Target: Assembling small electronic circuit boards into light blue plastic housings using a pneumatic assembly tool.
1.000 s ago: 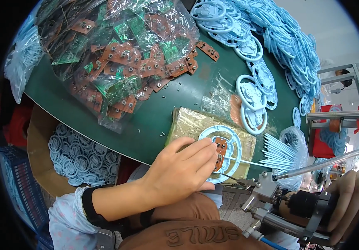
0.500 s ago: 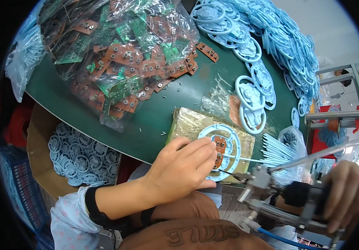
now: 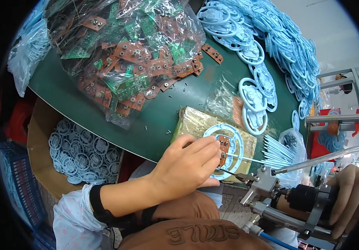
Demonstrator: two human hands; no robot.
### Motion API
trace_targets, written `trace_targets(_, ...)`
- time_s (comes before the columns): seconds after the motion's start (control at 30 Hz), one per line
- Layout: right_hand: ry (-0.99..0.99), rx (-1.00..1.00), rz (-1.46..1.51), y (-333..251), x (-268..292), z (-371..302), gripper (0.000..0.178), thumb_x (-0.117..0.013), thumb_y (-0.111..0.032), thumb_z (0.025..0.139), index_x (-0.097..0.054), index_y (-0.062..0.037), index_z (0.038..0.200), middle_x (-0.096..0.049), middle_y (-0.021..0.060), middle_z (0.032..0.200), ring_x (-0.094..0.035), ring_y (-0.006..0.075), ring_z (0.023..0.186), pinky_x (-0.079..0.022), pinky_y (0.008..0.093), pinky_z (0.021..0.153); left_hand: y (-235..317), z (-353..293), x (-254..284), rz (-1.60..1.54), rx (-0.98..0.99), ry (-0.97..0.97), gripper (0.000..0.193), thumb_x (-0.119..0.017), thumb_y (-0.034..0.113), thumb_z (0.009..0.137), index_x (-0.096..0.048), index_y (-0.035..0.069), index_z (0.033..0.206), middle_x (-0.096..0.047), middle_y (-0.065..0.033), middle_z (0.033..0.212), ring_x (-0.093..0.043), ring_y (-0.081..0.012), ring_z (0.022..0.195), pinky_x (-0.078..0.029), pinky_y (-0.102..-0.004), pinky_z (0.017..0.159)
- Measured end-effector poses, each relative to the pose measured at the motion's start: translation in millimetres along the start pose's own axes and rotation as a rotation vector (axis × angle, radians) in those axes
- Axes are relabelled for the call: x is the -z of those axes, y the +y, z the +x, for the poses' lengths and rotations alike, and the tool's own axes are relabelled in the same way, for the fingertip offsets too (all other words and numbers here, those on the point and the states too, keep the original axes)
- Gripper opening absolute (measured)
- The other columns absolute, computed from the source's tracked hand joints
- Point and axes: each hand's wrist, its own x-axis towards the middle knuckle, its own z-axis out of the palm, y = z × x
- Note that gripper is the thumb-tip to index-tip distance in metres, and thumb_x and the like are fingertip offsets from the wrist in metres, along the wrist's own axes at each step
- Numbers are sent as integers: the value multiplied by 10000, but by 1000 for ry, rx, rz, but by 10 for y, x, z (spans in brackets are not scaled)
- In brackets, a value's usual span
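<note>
A light-blue toy steering wheel (image 3: 236, 134) lies back side up on a film-wrapped block (image 3: 192, 119), with a small brown circuit board (image 3: 224, 143) set in its middle. My left hand (image 3: 187, 164) presses its fingers on the board and wheel from the left, hiding part of both; its thumb is at the wheel's lower rim. In my right hand (image 3: 347, 200) is a powered screwdriver (image 3: 302, 198) with a metal feed head, a clear tube and a blue hose. Its thin dark bit reaches the board's lower edge, close to my left fingers; whether it touches a screw cannot be made out.
A clear bag (image 3: 121, 62) of brown and green circuit boards covers the table's far left. Blue wheels (image 3: 279, 46) pile up at the far right. White-blue rods (image 3: 277, 152) lie right of the block. Below the table's left edge stands a carton (image 3: 41, 154) of blue wheel parts.
The whole view has shifted slightly, so most things sit a little further right. The screwdriver, blurred before, now shows sharply. Its bit stays by the board's lower edge, and my left hand keeps pressing.
</note>
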Motion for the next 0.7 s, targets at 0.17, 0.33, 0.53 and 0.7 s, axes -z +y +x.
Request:
trace_targets(0.17,-147,-43,129,130,74,32,523,-584,-154,1000,-357,-117,1470,-599,74,814,-663,203,678,-553,303,555,16,25,18,7,0,3,572,-780,426,711,-678,14,1095,-651,-92,1187,-606,-240,1148,-467,-374,870)
trace_targets(0.33,-12,26,37,177,184,-93,249,-683,-5,886,-565,50,1098,-595,53,723,-685,133,611,-617,239,602,-14,63,23,25,-9,4,570,-792,417,704,-670,9,1083,-653,-91,1165,-614,-248,1125,-465,-372,861)
trace_targets(0.53,-254,-96,188,-7,866,-66,162,-592,-82,966,-497,-6,1074,-592,65,720,-699,140,683,-615,254,675,86,180,117,65,-28,-52,560,-792,411,682,-646,20,1056,-613,-69,1078,-565,-224,1091,-427,-359,885)
trace_targets(0.7,-208,-287,37,-625,1468,20,144,-538,-82,996,-536,48,1058,-599,100,738,-682,169,700,-591,270,747,-207,891,316,77,8,-52,496,-791,402,730,-655,19,1015,-618,-83,1036,-578,-264,1027,-439,-379,868)
